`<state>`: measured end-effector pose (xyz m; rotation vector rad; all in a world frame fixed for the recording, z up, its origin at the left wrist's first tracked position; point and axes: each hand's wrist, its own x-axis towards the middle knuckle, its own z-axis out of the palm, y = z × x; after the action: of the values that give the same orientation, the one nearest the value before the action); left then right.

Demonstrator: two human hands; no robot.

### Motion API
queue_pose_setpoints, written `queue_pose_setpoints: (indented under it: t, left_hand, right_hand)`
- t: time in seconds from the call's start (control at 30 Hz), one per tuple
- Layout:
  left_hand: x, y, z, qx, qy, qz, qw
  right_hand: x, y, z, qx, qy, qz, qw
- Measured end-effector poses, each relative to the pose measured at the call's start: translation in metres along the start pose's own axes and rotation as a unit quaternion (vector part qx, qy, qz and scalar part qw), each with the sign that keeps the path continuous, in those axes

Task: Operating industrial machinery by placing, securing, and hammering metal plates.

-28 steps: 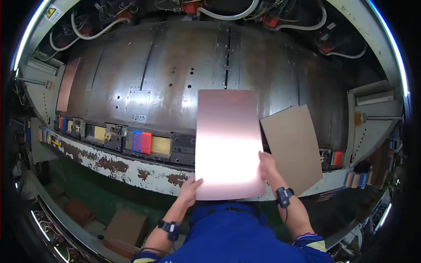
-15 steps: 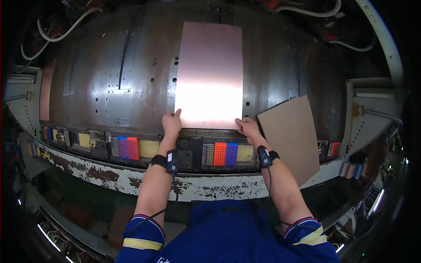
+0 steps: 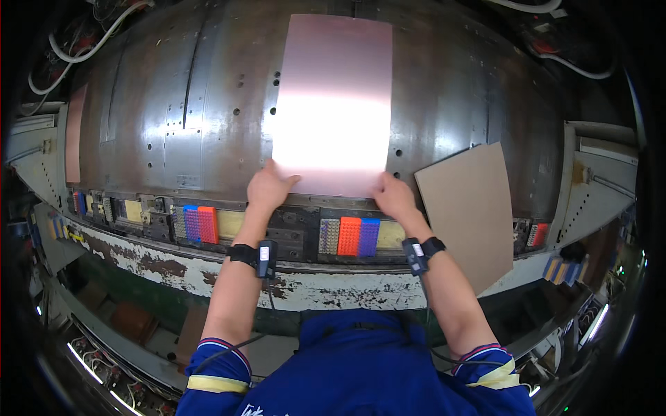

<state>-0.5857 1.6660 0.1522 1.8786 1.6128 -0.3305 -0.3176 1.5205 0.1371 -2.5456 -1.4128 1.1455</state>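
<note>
A long, shiny copper-coloured sheet lies flat on the dark metal table, its short near side close to the table's front edge. My left hand is at the sheet's near left corner, thumb over the top surface and fingers along the left side. At the near right corner, my right hand grips the edge with bent fingers; its fingertips are partly hidden. Both wrists wear black straps with small cabled devices.
A brown board lies at an angle right of my right forearm, overhanging the front edge. Red, blue and grey studded blocks line the front rail. Another copper-coloured strip lies far left. White hoses hang at the back.
My left hand has shifted up the sheet's left side, its thumb now reaching over the surface. My right hand has slid slightly up the right side. The whole view has shifted a little.
</note>
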Motion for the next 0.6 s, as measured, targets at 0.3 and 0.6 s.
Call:
queue_pose_setpoints:
  t: [0.3,0.6]
  left_hand:
    - [-0.026,-0.008,0.039,0.068,0.245,0.010,0.967]
    - [-0.279,0.184,0.264,-0.487,-0.454,-0.025,0.745]
  right_hand:
    - [-0.051,0.050,-0.029,0.170,-0.033,-0.086,0.981]
    - [-0.210,0.425,-0.078,-0.044,0.314,0.179,0.931]
